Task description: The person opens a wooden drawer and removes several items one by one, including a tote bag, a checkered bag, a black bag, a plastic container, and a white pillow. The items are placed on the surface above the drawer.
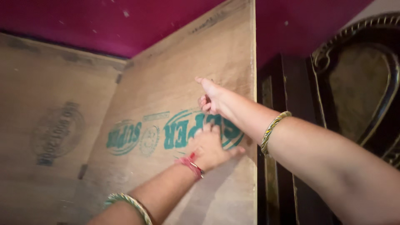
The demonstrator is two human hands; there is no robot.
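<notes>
magenta wall [104, 21] fills the top of my view, and below it stands a corner made of two plywood panels. the nearer plywood panel [175, 96] runs from the middle toward the right, with green stamps printed across it; the far panel [46, 125] on the left carries a fainter round stamp. dark carved wooden furniture [354, 83] sits to the right, just beside the panel's edge.

my left hand [210, 148] lies flat on the nearer panel over the green stamp, fingers spread and pressed against the wood, holding nothing. a red thread [189, 163] circles that wrist and a green bangle [131, 204] sits further down the forearm.

my right hand [210, 98] is above it, index finger stretched out and touching the panel, the other fingers curled in; it grips nothing. a striped bangle [273, 129] sits on that forearm.
</notes>
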